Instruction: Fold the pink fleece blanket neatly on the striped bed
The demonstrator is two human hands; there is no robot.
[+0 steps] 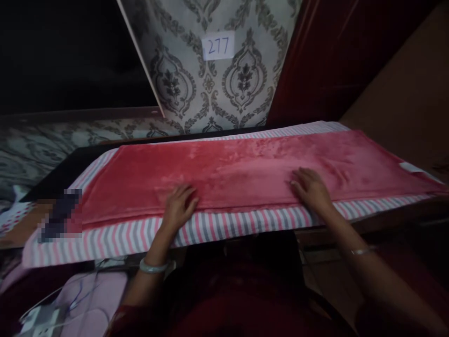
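A plush red blanket (245,164) lies spread flat under the fingers of both hands, reaching well out to either side of them and away beyond their tips. The left hand (179,206) and right hand (310,189) rest on its near part, well apart, each with the thumb set off from loosely extended fingers, palms down against the pile. Just nearer than the fingers, the grey, pink and white striped cloth (224,227) beneath the blanket shows along the front; it also edges the far side. Under it, the dark worktop (72,164) shows beyond the left fingers. Straight ahead of both hands rises a patterned wall (210,100) bearing a paper marked 277 (218,46), between a black screen (70,56) on the left-hand side and a dark red panel (319,56) on the right.
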